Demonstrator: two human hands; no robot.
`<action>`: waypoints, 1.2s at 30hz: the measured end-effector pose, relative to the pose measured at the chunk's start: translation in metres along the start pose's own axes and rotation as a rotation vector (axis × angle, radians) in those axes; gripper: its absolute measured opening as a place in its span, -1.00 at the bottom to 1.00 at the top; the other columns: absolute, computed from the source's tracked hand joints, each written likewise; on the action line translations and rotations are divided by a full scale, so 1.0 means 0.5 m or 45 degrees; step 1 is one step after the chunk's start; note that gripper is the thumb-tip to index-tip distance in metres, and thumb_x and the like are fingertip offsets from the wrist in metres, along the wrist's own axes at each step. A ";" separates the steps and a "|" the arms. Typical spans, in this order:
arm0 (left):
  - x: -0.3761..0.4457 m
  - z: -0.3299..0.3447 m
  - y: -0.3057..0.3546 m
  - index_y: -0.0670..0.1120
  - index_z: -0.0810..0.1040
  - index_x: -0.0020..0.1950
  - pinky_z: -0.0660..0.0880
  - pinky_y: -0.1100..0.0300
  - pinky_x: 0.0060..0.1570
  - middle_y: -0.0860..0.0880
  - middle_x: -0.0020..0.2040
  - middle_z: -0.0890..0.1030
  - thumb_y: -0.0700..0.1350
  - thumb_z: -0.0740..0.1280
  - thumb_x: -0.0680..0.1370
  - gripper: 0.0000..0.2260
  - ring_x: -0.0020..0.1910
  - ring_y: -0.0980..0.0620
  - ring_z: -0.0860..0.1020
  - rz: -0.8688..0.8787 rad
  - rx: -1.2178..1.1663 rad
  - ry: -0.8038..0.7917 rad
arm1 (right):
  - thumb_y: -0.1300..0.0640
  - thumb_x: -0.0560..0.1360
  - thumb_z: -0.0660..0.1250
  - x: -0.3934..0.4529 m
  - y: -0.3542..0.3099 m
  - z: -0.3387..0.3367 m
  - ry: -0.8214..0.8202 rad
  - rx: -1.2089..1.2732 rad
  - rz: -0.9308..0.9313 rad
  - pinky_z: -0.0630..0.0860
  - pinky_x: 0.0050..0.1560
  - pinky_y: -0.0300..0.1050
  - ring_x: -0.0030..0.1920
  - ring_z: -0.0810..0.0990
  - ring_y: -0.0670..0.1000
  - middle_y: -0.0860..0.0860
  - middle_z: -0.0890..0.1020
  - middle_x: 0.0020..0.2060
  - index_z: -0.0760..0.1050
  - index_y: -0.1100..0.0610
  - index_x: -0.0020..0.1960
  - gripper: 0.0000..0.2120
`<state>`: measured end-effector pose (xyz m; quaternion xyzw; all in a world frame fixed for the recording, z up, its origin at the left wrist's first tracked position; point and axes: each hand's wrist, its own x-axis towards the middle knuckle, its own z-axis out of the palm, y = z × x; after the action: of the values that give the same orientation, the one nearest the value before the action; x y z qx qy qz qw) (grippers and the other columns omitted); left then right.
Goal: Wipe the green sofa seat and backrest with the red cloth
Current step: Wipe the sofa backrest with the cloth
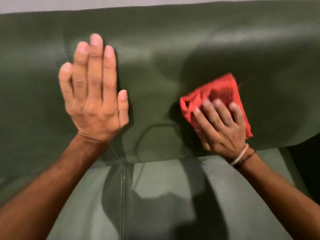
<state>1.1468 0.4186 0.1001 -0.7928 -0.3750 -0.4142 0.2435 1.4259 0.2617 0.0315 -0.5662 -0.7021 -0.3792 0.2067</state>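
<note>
No readable text, labels, brands or numbers anywhere: sofa (173, 49) and cloth (220, 94) both plain, frame slightly blurred.

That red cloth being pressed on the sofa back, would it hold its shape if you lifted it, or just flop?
The red cloth would probably flop: it lies bunched and creased under the right hand. It looks thin, so likely light. On the smooth, shiny backrest it should slide easily.
</note>
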 end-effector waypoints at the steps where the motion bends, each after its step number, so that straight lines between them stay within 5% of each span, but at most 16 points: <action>1: 0.004 -0.013 0.002 -0.11 -0.01 0.72 -0.06 -0.01 0.72 -0.16 0.69 0.18 0.03 -0.01 0.72 -0.42 0.71 0.00 -0.04 0.066 -0.007 -0.002 | -0.06 0.65 0.22 0.071 -0.024 0.006 0.088 0.014 0.062 -0.10 0.74 0.02 0.72 0.01 0.03 0.02 0.01 0.72 0.11 0.05 0.69 -0.34; 6: 0.002 -0.092 -0.112 -0.18 0.08 0.71 -0.10 0.06 0.71 -0.32 0.63 0.31 -0.08 0.06 0.74 -0.46 0.72 -0.04 -0.01 0.079 0.063 -0.116 | -0.03 0.64 0.22 0.215 -0.212 0.026 0.087 0.071 0.010 -0.16 0.73 0.00 0.72 -0.09 0.01 0.04 -0.11 0.71 0.03 0.05 0.70 -0.30; 9: -0.009 -0.087 -0.162 -0.15 0.07 0.72 -0.15 0.10 0.71 -0.38 0.57 0.37 0.03 -0.06 0.75 -0.45 0.65 -0.24 0.18 -0.004 0.138 -0.081 | 0.11 0.54 0.26 0.145 -0.295 0.050 -0.125 0.021 -0.427 -0.22 0.71 0.02 0.72 -0.06 0.00 0.06 -0.06 0.70 0.09 0.05 0.70 -0.23; 12: -0.014 -0.065 -0.165 -0.14 0.14 0.69 -0.13 0.10 0.71 -0.35 0.55 0.41 0.05 -0.07 0.73 -0.45 0.62 -0.23 0.20 0.028 0.157 -0.047 | 0.16 0.51 0.24 0.041 -0.257 0.049 -0.272 -0.038 -0.651 -0.23 0.73 -0.01 0.70 0.02 -0.06 0.00 0.06 0.69 0.14 0.03 0.69 -0.24; 18: -0.007 -0.078 -0.166 -0.19 0.23 0.64 -0.10 0.08 0.69 -0.27 0.56 0.45 0.02 0.06 0.70 -0.46 0.62 -0.20 0.24 0.047 0.168 -0.107 | 0.02 0.61 0.30 0.114 -0.151 0.023 -0.046 -0.050 -0.132 -0.11 0.74 0.02 0.72 0.03 0.03 0.03 0.05 0.72 0.14 0.07 0.68 -0.30; 23: -0.044 -0.183 -0.194 -0.25 0.31 0.62 0.21 -0.02 0.65 -0.21 0.61 0.40 -0.10 0.14 0.71 -0.52 0.64 -0.13 0.31 -0.018 -0.178 -0.171 | -0.04 0.69 0.16 0.305 -0.304 0.009 0.055 -0.011 0.177 -0.19 0.73 0.06 0.73 -0.10 0.06 0.06 -0.09 0.72 0.01 0.14 0.70 -0.33; 29: -0.229 -0.321 -0.480 -0.31 0.20 0.63 0.02 0.06 0.71 -0.22 0.62 0.29 -0.07 -0.01 0.75 -0.50 0.64 -0.19 0.26 -0.432 0.140 -0.192 | -0.02 0.69 0.18 0.446 -0.532 0.034 0.133 -0.014 0.460 -0.15 0.73 0.04 0.72 -0.12 0.04 0.24 0.26 0.62 -0.01 0.16 0.69 -0.32; 33: -0.182 -0.289 -0.697 -0.28 0.23 0.65 0.09 -0.04 0.69 -0.30 0.64 0.30 -0.08 0.02 0.77 -0.53 0.66 -0.22 0.24 -0.403 0.251 -0.116 | -0.07 0.68 0.15 0.586 -0.738 0.078 0.226 0.100 0.387 -0.18 0.73 -0.01 0.72 -0.13 -0.02 0.11 0.07 0.71 -0.03 0.07 0.70 -0.32; 36: -0.150 -0.251 -0.812 -0.27 0.25 0.64 0.12 -0.09 0.68 -0.30 0.63 0.33 0.02 -0.09 0.76 -0.45 0.64 -0.24 0.26 -0.288 0.272 -0.112 | 0.05 0.65 0.15 0.596 -0.895 0.132 0.126 0.182 -0.059 -0.24 0.73 0.02 0.72 -0.16 0.04 0.09 -0.11 0.70 0.05 0.10 0.70 -0.34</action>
<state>0.7356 0.5453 0.1353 -0.7326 -0.5140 -0.3616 0.2615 0.9277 0.4707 0.0712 -0.5143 -0.7291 -0.3603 0.2722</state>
